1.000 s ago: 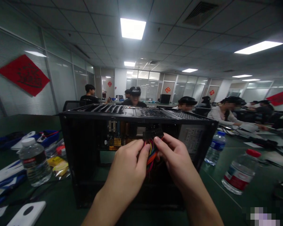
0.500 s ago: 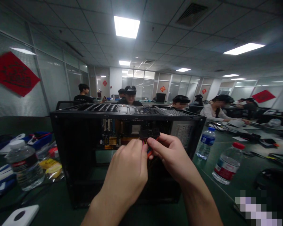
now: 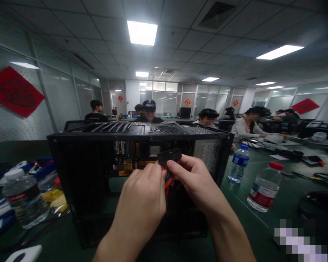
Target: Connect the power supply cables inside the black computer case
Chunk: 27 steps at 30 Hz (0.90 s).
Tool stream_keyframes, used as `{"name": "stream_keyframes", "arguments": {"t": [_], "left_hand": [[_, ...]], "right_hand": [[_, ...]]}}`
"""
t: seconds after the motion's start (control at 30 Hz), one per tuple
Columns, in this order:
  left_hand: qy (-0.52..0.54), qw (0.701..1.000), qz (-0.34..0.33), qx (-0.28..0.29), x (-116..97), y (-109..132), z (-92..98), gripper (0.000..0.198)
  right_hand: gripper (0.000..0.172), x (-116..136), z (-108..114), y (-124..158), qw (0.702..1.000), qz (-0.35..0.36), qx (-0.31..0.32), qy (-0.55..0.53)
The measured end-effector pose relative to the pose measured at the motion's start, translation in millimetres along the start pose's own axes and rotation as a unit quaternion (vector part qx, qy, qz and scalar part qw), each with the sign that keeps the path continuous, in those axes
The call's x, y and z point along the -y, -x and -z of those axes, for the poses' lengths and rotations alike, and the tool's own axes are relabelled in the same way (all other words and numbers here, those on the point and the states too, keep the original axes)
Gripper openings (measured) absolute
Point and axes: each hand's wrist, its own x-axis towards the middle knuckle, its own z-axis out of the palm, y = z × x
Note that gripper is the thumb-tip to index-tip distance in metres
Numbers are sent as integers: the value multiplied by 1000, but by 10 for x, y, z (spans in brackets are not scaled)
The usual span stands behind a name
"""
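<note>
Each grip is closed: the left hand [image 3: 142,198] and right hand [image 3: 196,185] pinch the coloured wire bundle [image 3: 168,179] just under its black connector [image 3: 169,155], which stands at 12 o'clock above the fingertips, inside the open computer case [image 3: 71,163]. The connector looks light and rigid and the wires limp, so the plastic sides seem the safer hold. On the desk [image 3: 240,203], two water bottles [image 3: 265,187] stand at 3 o'clock and another bottle [image 3: 23,198] at 9 o'clock.

Your left hand [image 3: 142,196] and right hand [image 3: 199,182] are bare, and both forearms [image 3: 117,240] run bare down to the lower edge of view, with slim wrists and fingers.
</note>
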Motion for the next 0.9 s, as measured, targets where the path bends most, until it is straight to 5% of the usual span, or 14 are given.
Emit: {"name": "stream_keyframes", "arguments": {"t": [0.53,0.9], "left_hand": [[-81,992,-62,-67,-64,22,38,30],[-50,997,-33,-40,60,11,56,35]], "right_hand": [[28,80,-18,48,1000,4,6,-9],[19,76,-126,2,998,53,-23,-25]]}}
